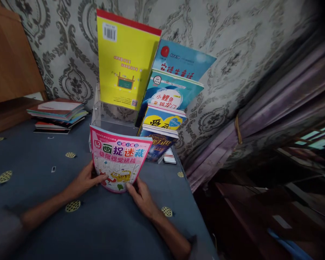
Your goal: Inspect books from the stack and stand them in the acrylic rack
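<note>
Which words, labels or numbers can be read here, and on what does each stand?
"图画捉迷藏": pink book
"极限视觉挑战": pink book
"小鲤鱼跳龙门": teal book
"安徒生童话": blue book, partly covered
"爱": yellow-and-blue book, rest unclear
Too small or blurred: other small print, dark blue book, yellow book

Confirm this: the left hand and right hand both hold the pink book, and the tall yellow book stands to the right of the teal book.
One thing is wrong: the head view shows the tall yellow book to the left of the teal book. The left hand and right hand do both hold the pink book.
</note>
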Demonstrator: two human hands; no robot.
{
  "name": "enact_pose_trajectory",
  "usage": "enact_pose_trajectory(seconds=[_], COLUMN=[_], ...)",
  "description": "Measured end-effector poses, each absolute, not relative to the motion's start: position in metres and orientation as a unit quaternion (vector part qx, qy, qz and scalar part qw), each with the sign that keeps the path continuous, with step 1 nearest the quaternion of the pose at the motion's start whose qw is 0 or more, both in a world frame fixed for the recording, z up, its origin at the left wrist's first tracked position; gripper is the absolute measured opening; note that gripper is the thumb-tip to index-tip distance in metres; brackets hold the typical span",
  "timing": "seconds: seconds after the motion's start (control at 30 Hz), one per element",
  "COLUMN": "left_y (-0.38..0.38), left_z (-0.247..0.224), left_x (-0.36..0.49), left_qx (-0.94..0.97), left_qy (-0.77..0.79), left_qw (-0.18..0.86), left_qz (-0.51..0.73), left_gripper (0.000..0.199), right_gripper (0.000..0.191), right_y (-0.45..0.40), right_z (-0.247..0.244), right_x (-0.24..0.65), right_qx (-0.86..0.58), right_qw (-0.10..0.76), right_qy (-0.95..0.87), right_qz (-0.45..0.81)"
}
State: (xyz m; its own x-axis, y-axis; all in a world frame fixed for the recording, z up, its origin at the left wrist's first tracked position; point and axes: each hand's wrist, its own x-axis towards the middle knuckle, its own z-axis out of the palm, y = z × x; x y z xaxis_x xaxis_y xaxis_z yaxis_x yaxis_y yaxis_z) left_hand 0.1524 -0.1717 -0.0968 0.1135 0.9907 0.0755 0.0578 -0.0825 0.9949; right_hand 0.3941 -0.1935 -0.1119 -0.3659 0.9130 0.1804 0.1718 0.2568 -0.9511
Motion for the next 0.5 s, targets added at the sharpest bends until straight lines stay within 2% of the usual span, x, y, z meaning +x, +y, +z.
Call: enact_pose_trajectory(seconds=[0.17, 0.33, 0.5], left_y=[-0.173, -0.169, -0.168], left_z=[-0.104, -0.106, -0.105], left_x=[0.153, 0.151, 0.149], left_qx=[0.531, 0.507, 0.553], left_qy=[0.464, 0.481, 0.476], left_qw=[0.512, 0.49, 0.46], left_qz=[0.49, 0.522, 0.506], left_gripper=[0.061, 0.064, 0.064], right_gripper=[0.057, 0.064, 0.071], right_y=[-0.197, -0.201, -0.207], right_z=[-0.11, -0.118, -0.139], right_x=[0.397, 0.402, 0.397], right_qx=[-0.396, -0.478, -0.515], right_qw=[0.399, 0.415, 0.423], right_qy=[-0.671, -0.656, -0.634], right_qz=[0.483, 0.41, 0.391])
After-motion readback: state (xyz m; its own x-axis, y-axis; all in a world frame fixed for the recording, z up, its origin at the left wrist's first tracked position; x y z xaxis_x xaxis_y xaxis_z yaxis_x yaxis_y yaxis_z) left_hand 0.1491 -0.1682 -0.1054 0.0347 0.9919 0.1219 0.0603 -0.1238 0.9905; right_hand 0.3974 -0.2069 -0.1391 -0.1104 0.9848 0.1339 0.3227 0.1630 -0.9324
